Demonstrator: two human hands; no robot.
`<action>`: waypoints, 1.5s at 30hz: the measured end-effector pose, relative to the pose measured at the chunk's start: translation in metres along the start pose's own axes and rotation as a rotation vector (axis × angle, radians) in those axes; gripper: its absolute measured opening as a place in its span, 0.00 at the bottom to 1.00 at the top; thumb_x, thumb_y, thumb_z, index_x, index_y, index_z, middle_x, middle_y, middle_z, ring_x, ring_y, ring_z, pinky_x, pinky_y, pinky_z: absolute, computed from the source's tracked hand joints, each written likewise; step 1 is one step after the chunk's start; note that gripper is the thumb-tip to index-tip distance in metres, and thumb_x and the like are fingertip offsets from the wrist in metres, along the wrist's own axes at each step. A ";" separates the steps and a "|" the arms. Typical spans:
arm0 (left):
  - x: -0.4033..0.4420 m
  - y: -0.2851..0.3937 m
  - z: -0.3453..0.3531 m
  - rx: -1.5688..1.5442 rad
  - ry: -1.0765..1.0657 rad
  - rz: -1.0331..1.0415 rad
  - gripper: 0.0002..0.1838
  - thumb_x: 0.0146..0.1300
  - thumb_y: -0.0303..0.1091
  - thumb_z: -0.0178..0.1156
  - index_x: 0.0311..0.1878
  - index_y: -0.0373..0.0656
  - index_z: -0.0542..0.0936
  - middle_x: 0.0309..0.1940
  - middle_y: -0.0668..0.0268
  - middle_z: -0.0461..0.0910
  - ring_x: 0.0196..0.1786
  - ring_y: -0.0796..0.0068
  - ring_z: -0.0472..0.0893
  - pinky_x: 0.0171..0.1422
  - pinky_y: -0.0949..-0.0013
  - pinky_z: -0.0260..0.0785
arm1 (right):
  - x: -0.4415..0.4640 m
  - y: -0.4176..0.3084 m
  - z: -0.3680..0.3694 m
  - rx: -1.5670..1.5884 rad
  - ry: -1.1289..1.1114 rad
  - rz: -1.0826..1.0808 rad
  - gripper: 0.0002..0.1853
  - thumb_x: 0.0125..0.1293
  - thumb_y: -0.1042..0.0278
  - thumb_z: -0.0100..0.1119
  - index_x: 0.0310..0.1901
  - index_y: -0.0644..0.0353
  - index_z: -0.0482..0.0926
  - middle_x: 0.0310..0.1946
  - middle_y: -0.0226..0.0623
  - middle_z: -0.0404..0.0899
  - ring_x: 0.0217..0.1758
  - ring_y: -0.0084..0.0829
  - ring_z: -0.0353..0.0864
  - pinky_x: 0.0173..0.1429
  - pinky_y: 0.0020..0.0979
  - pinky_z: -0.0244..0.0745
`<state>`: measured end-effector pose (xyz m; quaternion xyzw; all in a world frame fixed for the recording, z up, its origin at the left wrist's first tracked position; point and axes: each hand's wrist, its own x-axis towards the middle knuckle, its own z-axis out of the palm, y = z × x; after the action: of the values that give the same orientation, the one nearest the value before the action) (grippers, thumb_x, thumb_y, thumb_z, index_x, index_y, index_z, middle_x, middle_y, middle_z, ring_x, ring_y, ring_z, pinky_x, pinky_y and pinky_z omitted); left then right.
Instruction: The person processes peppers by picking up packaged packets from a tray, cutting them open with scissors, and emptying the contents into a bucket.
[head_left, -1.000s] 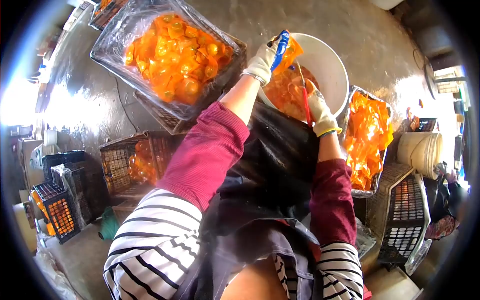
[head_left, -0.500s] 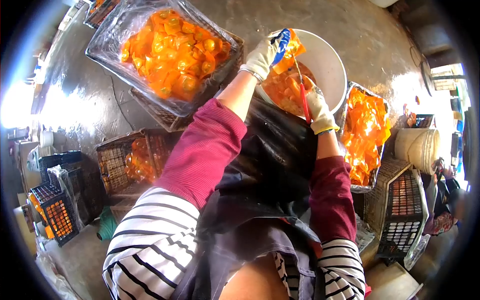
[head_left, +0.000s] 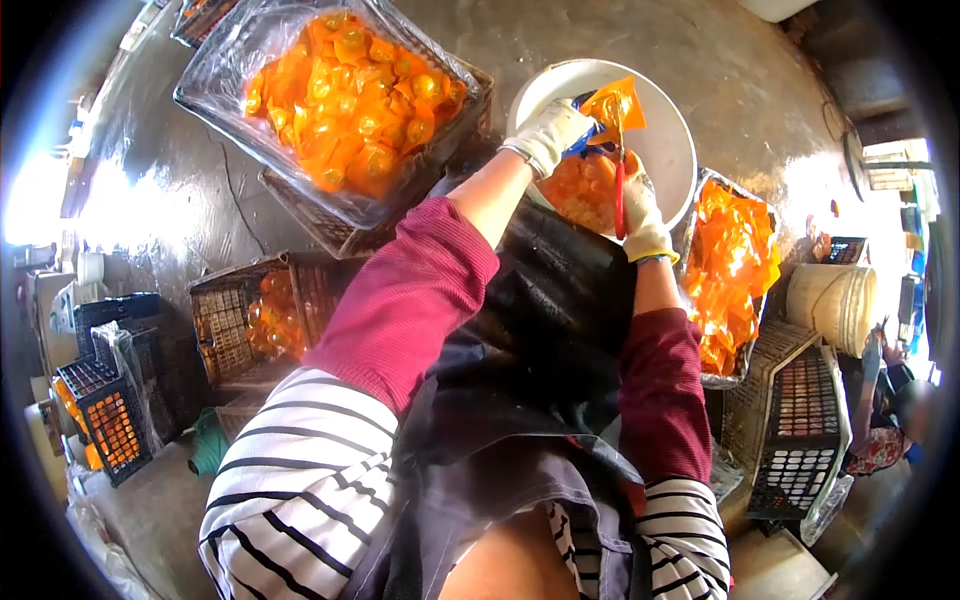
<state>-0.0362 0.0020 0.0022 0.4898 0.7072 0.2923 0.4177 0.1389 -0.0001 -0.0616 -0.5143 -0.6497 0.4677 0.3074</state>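
My gloved left hand [head_left: 553, 135], fingers closed and partly hidden by the glove and its blue patch, grips an orange plastic packet [head_left: 613, 108] above a white bucket [head_left: 668, 130]. In my gloved right hand [head_left: 643, 212] is a slim red-handled tool [head_left: 619, 195]; its narrow dark end points up against the packet, and its exact kind is unclear. Pale orange, wet-looking contents [head_left: 582, 192] lie inside the bucket below both hands. Glossy orange packets [head_left: 350, 100] are heaped in a plastic-lined crate [head_left: 225, 130] on the left.
Right of the bucket stands a lined crate of flat orange plastic pieces [head_left: 730, 270]. A brown crate [head_left: 225, 330] holds more orange items at left. Black crates [head_left: 115, 430] and a pale bucket [head_left: 832, 300] flank the area. A black apron [head_left: 540, 320] covers my lap.
My left hand has moved down and slightly right, with the packet now spread farther right over the bucket. The red-handled tool has turned more upright, and my right hand has shifted slightly.
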 end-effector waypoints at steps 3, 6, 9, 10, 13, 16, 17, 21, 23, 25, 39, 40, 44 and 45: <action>0.015 -0.019 0.011 -0.075 0.057 0.055 0.18 0.62 0.41 0.54 0.46 0.35 0.78 0.38 0.59 0.81 0.41 0.70 0.80 0.45 0.72 0.71 | -0.016 -0.040 -0.006 0.079 -0.050 0.223 0.16 0.62 0.65 0.61 0.48 0.62 0.76 0.35 0.34 0.79 0.34 0.21 0.76 0.38 0.23 0.72; 0.020 -0.026 0.013 0.035 0.069 0.065 0.18 0.62 0.42 0.54 0.45 0.36 0.79 0.38 0.58 0.81 0.41 0.69 0.80 0.45 0.72 0.71 | -0.014 -0.031 -0.001 -0.042 0.009 0.124 0.16 0.61 0.64 0.61 0.49 0.61 0.75 0.34 0.35 0.79 0.33 0.23 0.77 0.35 0.25 0.72; 0.017 -0.016 0.018 0.053 -0.024 -0.032 0.19 0.60 0.44 0.56 0.44 0.37 0.80 0.38 0.55 0.81 0.41 0.65 0.81 0.45 0.69 0.72 | 0.004 0.020 0.003 -0.136 0.050 -0.100 0.19 0.61 0.62 0.61 0.51 0.60 0.72 0.34 0.39 0.80 0.32 0.28 0.79 0.33 0.29 0.72; 0.014 -0.015 0.018 0.081 -0.015 -0.012 0.18 0.60 0.43 0.56 0.43 0.38 0.80 0.38 0.55 0.81 0.40 0.64 0.82 0.44 0.69 0.73 | 0.006 0.024 0.003 -0.109 0.022 -0.057 0.19 0.61 0.62 0.61 0.51 0.60 0.72 0.35 0.38 0.80 0.33 0.28 0.79 0.33 0.30 0.72; 0.023 -0.018 0.019 0.263 -0.103 0.019 0.16 0.60 0.41 0.55 0.42 0.38 0.81 0.38 0.56 0.81 0.40 0.62 0.82 0.44 0.68 0.74 | 0.008 0.031 -0.002 -0.035 -0.059 0.077 0.19 0.62 0.61 0.60 0.52 0.60 0.72 0.35 0.38 0.80 0.34 0.30 0.80 0.35 0.30 0.72; 0.024 -0.025 0.014 0.455 -0.103 0.097 0.15 0.58 0.39 0.55 0.44 0.39 0.80 0.40 0.54 0.81 0.44 0.62 0.80 0.48 0.66 0.73 | -0.008 -0.011 -0.006 0.151 -0.102 0.321 0.15 0.61 0.63 0.61 0.48 0.59 0.74 0.33 0.35 0.80 0.29 0.25 0.77 0.32 0.26 0.71; 0.021 -0.027 0.011 0.515 -0.083 0.136 0.16 0.58 0.38 0.55 0.45 0.39 0.79 0.41 0.53 0.80 0.46 0.61 0.80 0.49 0.66 0.72 | -0.013 -0.027 -0.007 0.234 -0.106 0.422 0.14 0.61 0.64 0.61 0.46 0.59 0.76 0.32 0.33 0.80 0.26 0.22 0.75 0.29 0.24 0.70; 0.024 -0.022 0.012 0.350 -0.029 -0.055 0.18 0.57 0.40 0.53 0.48 0.41 0.78 0.46 0.52 0.79 0.50 0.57 0.78 0.55 0.63 0.69 | -0.001 0.012 0.000 -0.265 0.004 0.094 0.17 0.63 0.59 0.57 0.50 0.58 0.74 0.36 0.40 0.80 0.34 0.32 0.77 0.36 0.28 0.70; 0.010 -0.015 0.004 0.347 -0.046 -0.046 0.19 0.59 0.40 0.49 0.49 0.42 0.78 0.49 0.52 0.78 0.53 0.55 0.76 0.60 0.61 0.65 | -0.013 -0.005 -0.005 -0.392 -0.018 0.049 0.24 0.64 0.52 0.54 0.56 0.59 0.71 0.41 0.51 0.79 0.48 0.47 0.77 0.51 0.37 0.70; 0.009 -0.011 -0.001 0.385 -0.003 -0.046 0.19 0.59 0.39 0.48 0.51 0.43 0.78 0.49 0.53 0.78 0.54 0.56 0.76 0.61 0.62 0.65 | -0.012 -0.008 -0.006 -0.347 -0.079 0.076 0.21 0.64 0.57 0.54 0.54 0.59 0.72 0.37 0.43 0.81 0.39 0.36 0.78 0.43 0.32 0.70; -0.001 -0.008 0.016 -1.085 -0.161 -0.031 0.21 0.58 0.44 0.63 0.50 0.42 0.76 0.41 0.66 0.79 0.44 0.76 0.78 0.52 0.75 0.71 | -0.021 -0.054 0.002 0.665 -0.302 0.359 0.16 0.68 0.57 0.51 0.46 0.63 0.75 0.31 0.40 0.81 0.23 0.27 0.79 0.25 0.21 0.72; 0.009 -0.018 0.020 -0.994 -0.129 0.028 0.21 0.58 0.44 0.64 0.50 0.42 0.76 0.41 0.66 0.80 0.43 0.77 0.78 0.51 0.75 0.71 | -0.022 -0.055 0.002 0.660 -0.309 0.352 0.17 0.67 0.56 0.51 0.45 0.63 0.75 0.30 0.40 0.81 0.23 0.27 0.78 0.26 0.22 0.72; 0.022 -0.026 0.023 -0.980 -0.066 -0.018 0.20 0.58 0.43 0.64 0.47 0.39 0.77 0.39 0.65 0.79 0.41 0.76 0.79 0.49 0.76 0.72 | -0.021 -0.048 -0.003 0.719 -0.204 0.529 0.17 0.67 0.56 0.52 0.48 0.60 0.73 0.29 0.40 0.82 0.21 0.29 0.78 0.25 0.23 0.72; 0.015 -0.020 0.021 -1.022 -0.045 -0.063 0.19 0.58 0.43 0.64 0.47 0.39 0.77 0.39 0.65 0.79 0.41 0.76 0.79 0.48 0.77 0.72 | -0.020 -0.043 -0.004 0.634 -0.199 0.512 0.17 0.67 0.57 0.52 0.49 0.60 0.72 0.29 0.41 0.82 0.20 0.30 0.78 0.24 0.24 0.72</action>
<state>-0.0293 0.0097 -0.0286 0.2076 0.4792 0.5774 0.6276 0.1313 -0.0200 -0.0185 -0.4913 -0.3515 0.7533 0.2600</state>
